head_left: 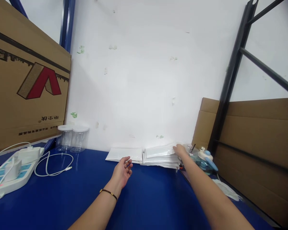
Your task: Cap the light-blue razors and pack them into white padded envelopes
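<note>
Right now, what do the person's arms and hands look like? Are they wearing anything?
Both arms are bare, with no sleeves in view. The left hand and right hand have no gloves. A thin dark bracelet with small gold-coloured bits circles the left wrist. No watch shows.

I get a bright, even feed with soft light and no single source I can pick out. The white wall is the brightest patch, near washed out at centre frame, greying a little at the left beside the cardboard box. The stack of white bags bleeds into it, edges hard to read. The blue tabletop carries a faint sheen and only weak shadows. My right hand looks slightly smeared. At the frame edges the box and the black rack upright lean and bow from the wide lens
</note>
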{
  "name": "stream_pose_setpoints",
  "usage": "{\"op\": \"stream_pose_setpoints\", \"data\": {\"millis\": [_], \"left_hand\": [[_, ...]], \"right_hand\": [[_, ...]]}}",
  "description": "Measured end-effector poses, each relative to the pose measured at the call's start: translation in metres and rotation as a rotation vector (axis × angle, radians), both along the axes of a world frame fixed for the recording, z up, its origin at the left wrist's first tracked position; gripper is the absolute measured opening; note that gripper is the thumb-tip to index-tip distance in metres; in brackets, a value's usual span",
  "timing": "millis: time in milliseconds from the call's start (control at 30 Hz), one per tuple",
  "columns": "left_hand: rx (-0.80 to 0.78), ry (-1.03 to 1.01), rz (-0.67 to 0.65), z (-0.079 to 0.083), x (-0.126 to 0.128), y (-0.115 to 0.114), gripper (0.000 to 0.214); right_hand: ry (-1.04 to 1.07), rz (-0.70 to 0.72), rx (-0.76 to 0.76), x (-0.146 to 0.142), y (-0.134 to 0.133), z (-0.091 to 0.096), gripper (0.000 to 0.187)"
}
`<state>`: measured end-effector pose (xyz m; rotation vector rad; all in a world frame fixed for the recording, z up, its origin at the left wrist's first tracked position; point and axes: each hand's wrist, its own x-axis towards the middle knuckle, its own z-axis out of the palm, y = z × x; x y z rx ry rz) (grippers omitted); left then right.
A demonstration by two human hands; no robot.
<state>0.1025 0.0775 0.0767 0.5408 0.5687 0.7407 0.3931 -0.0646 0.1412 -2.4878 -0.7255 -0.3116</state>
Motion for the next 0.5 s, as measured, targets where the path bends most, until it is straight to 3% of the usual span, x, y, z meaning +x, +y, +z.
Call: {"op": "stream_pose_setpoints", "data": {"millis": [100, 200, 333, 433, 500], "left_hand": [[-0.048, 0.003, 0.118, -0.003, 0.0, 0.005, 0.006], [-0.12, 0.028, 0.17, -0.008, 0.001, 0.01, 0.003], [-0.177, 0.053, 0.181, -0.016, 0.003, 0.015, 0.003], [-0.188, 0.058, 0.183, -0.019, 0.004, 0.018, 0.006], [-0.182, 0.056, 0.182, -0.02, 0.004, 0.02, 0.007]], "right_hand": [[-0.188, 0.022, -0.04, -0.017, 0.009, 0.001, 0.03], [-0.344, 0.229, -0.113, -0.05, 0.033, -0.006, 0.034], [-0.478, 0.596, -0.269, -0.107, 0.076, -0.037, 0.041], [-0.539, 0.68, -0.326, -0.136, 0.104, -0.062, 0.053], [-0.552, 0.67, -0.35, -0.144, 0.116, -0.07, 0.042]]}}
